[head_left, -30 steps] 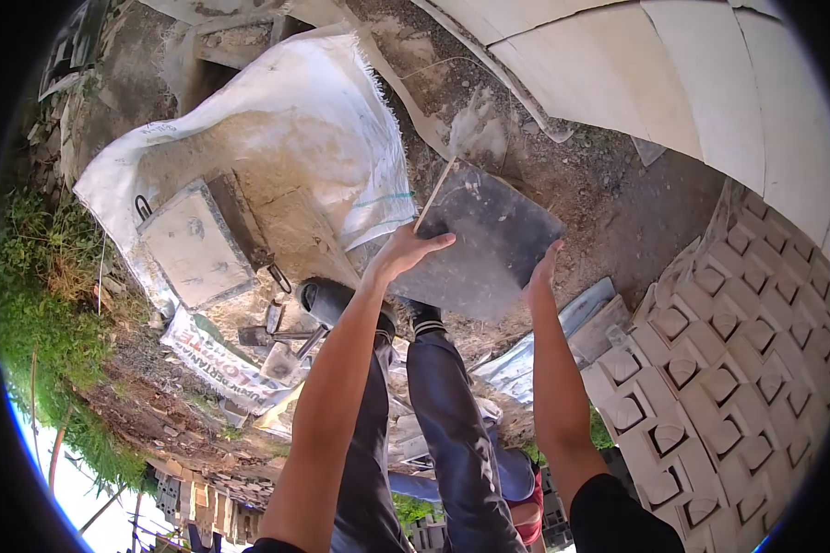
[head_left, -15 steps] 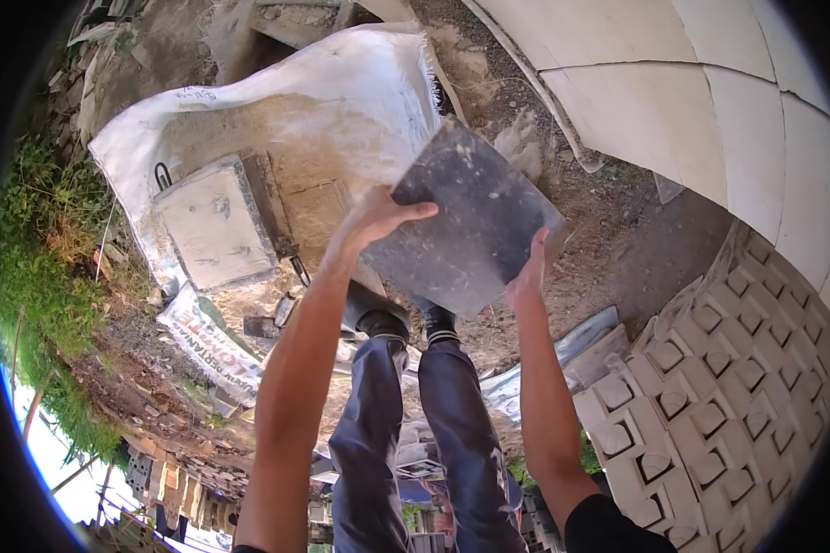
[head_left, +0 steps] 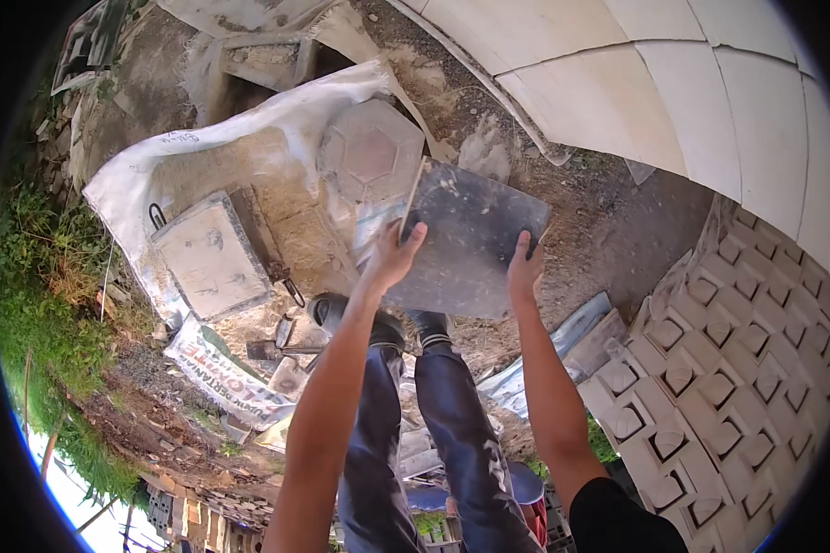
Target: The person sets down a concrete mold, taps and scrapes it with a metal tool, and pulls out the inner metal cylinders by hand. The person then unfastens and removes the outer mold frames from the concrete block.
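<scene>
Left hand (head_left: 390,260) and right hand (head_left: 526,270) pinch the dark board (head_left: 466,241) at frame centre, apparently a holding step; moving it requires even support.

I see green plants (head_left: 51,313) at far left, patterned blocks (head_left: 730,364) lower right, pale slabs (head_left: 687,111) upper right.

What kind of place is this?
It looks like an outdoor yard where concrete tiles or blocks may be made: there are rows of pale notched blocks, a hexagon-patterned slab, and green plants along one side.
</scene>
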Demonstrator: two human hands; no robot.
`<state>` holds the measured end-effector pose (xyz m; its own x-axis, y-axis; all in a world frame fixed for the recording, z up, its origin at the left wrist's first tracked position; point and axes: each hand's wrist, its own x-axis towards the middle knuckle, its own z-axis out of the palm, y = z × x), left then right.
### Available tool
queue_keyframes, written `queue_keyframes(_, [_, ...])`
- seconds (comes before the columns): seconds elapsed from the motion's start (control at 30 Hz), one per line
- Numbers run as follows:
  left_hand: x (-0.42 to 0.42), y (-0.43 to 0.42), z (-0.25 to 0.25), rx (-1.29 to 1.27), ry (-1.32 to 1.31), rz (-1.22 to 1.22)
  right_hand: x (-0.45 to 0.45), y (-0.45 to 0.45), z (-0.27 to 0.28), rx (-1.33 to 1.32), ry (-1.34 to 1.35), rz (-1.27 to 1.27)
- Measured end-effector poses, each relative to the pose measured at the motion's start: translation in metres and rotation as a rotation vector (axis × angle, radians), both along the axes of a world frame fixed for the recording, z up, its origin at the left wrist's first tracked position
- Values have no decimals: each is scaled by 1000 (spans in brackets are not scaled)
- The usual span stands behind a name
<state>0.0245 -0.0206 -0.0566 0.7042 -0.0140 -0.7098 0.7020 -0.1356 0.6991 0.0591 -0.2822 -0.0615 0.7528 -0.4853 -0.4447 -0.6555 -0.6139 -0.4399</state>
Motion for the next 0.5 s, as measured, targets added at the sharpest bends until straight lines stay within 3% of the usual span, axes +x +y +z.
queue_keyframes(0.07, [-9,-46,-24,28,35,22,-2,-42,-8,-154,-33,155])
queue_keyframes(0.2, [-22,-82,-51,51,22,30,-10,-95,-12,-182,-55,423])
queue_keyframes(0.27, [-9,-88,-38,49,-4,98,-33,-125,-40,-18,8,58])
queue_keyframes(0.3, [-3,-87,-46,55,-6,87,-45,-137,-54,-12,7,47])
queue_keyframes(0.33, [4,-85,-56,95,-20,103,-56,-144,-60,183,166,-335])
queue_keyframes(0.37, [6,-88,-63,130,-26,121,-70,-152,-63,291,249,-525])
queue_keyframes(0.4, [29,-83,-35,-1,84,167,-81,-155,-60,376,329,-723])
queue_keyframes(0.47, [49,-83,-38,-75,147,189,-88,-127,-45,723,439,-990])
queue_keyframes(0.5, [53,-80,-46,-149,217,222,-93,-127,-50,735,447,-992])
